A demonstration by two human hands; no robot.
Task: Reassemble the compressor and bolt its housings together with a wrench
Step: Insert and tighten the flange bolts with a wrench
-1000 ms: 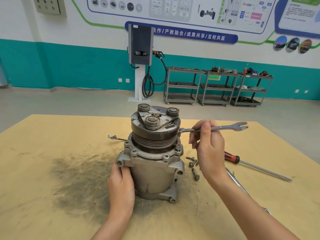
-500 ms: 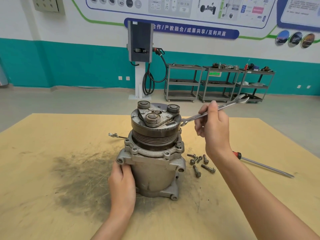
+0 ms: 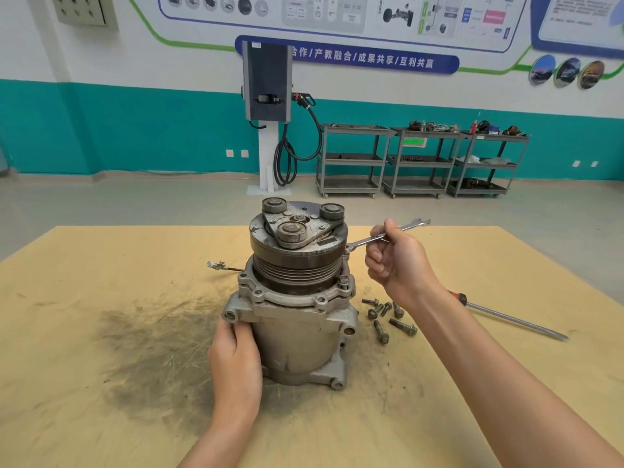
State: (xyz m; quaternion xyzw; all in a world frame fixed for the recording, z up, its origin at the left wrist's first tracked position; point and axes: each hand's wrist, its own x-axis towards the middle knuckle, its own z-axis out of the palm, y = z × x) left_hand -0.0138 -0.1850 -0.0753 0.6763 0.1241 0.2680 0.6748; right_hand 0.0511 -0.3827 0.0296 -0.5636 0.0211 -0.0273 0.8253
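We have the compressor [image 3: 297, 298] standing upright on the bench [image 3: 101, 417], pulley end up, directly between our two hands. Our left hand [image 3: 236, 363] grips the lower left side of its housing, fingers curled round the casting just under the flange ear. Our right hand [image 3: 395, 261] is up beside the pulley, to its right, fingers curled round the shank of the wrench [image 3: 385, 235]. The wrench slopes down from the open end, which sticks out past the hand to the right, to the other end, which sits at the right rim of the compressor above a flange bolt [image 3: 344, 280]; we cannot tell whether it is seated on the bolt head.

Below the right hand, just right of the compressor base, loose bolts [image 3: 388, 315] lie scattered on the bench. Beyond the right forearm lies a screwdriver [image 3: 513, 319], its red and black handle near the wrist and its blade pointing away to the right. Left of the left hand, a dark smudge [image 3: 148, 349] spreads over the bench. A thin wire with a connector [image 3: 217, 265] sticks out from the compressor's left side, above the left hand.
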